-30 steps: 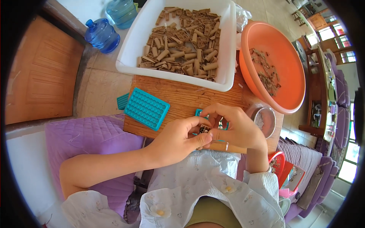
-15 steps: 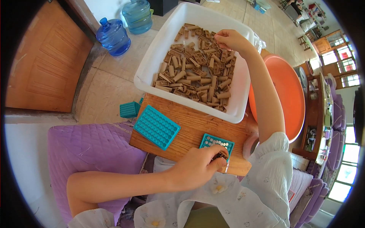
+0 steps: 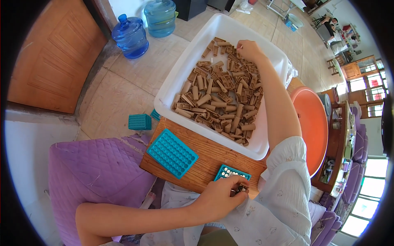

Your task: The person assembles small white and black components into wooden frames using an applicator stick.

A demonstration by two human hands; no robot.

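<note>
Near the table's front edge my left hand (image 3: 221, 197) is closed around a small dark brown part with shiny metallic bits (image 3: 241, 189); the fingers cover much of it. Just behind that hand sits a small teal tray (image 3: 218, 175) holding several round, silvery-white pieces. My right arm reaches over a large white plastic bin (image 3: 166, 96). At its far side, my right hand (image 3: 251, 52) has its fingers curled together above the heap of brown, half-round plastic pieces (image 3: 219, 88). Whatever those fingers may hold is hidden.
A larger teal tray with round hollows (image 3: 172, 152) lies on the wooden table (image 3: 205, 149). Right of the bin stands an orange basin (image 3: 312, 131). Teal trays (image 3: 139, 122) are stacked beyond the table's left edge. Blue water jugs (image 3: 130, 37) stand on the floor, and a purple quilted cover (image 3: 96, 172) is at left.
The whole view has shifted, with the bin now lower and farther right. My right hand has moved left and farther back over the brown pieces. My left hand still grips the small part.
</note>
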